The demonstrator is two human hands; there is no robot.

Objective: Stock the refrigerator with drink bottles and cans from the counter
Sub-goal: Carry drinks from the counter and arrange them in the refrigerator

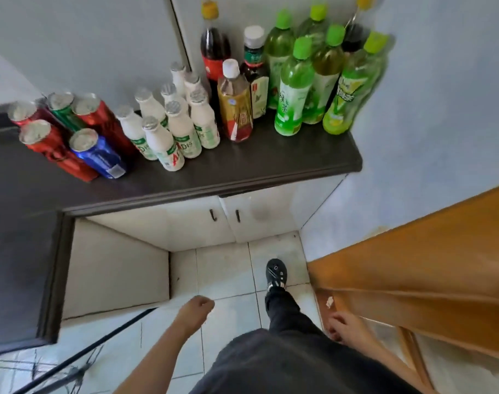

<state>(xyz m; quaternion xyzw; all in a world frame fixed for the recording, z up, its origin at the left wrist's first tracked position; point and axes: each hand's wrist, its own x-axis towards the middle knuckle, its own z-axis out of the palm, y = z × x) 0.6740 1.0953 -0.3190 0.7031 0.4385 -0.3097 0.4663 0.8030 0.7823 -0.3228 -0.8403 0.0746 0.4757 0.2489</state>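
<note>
Drinks crowd the dark counter [242,169] ahead. On its left stand several cans: red cans [43,143], a green can [63,109] and a blue can [96,153]. Several small white bottles [171,129] fill the middle. To their right are a golden tea bottle [235,106], a cola bottle [214,44] and several green tea bottles [295,89]. My left hand [195,309] hangs low over the floor with fingers loosely curled, holding nothing. My right hand [343,325] hangs by my hip near the wooden door, also without anything in it. No refrigerator is in view.
A wooden door [427,265] stands at the right, close to my right hand. White cabinet doors [228,220] sit under the counter. My foot in a black shoe [276,273] is on the tiled floor. A dark counter section [18,265] runs down the left.
</note>
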